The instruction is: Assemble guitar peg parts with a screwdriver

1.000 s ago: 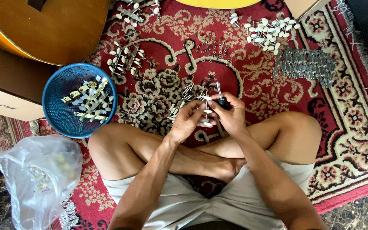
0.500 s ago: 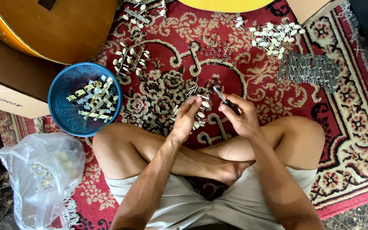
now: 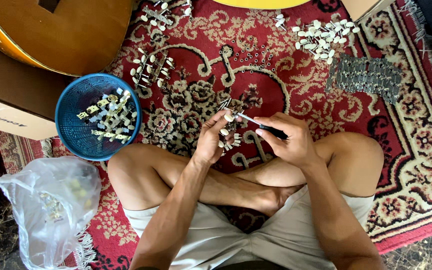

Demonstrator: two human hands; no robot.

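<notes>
Two hands at work above the crossed legs. Left hand [image 3: 211, 140]: fingers curled shut around a guitar tuning-machine strip [image 3: 227, 131] with white knobs, held upright over the red patterned rug [image 3: 201, 95]. Right hand [image 3: 290, 141]: fingers closed on the black handle of a small screwdriver [image 3: 256, 123]; its shaft points left and its tip meets the top of the strip. Just beyond the strip, a few loose tuner parts [image 3: 224, 104] lie on the rug. Farther out: small washers [image 3: 248, 56], white-knobbed tuner strips [image 3: 148, 70], a heap of white knobs [image 3: 321, 36], a stack of metal plates [image 3: 366, 75]. Left side: blue basket [image 3: 73, 132] with tuner strips inside, clear plastic bag [image 3: 51, 210], guitar body [image 3: 61, 30], cardboard box [image 3: 6, 115].
</notes>
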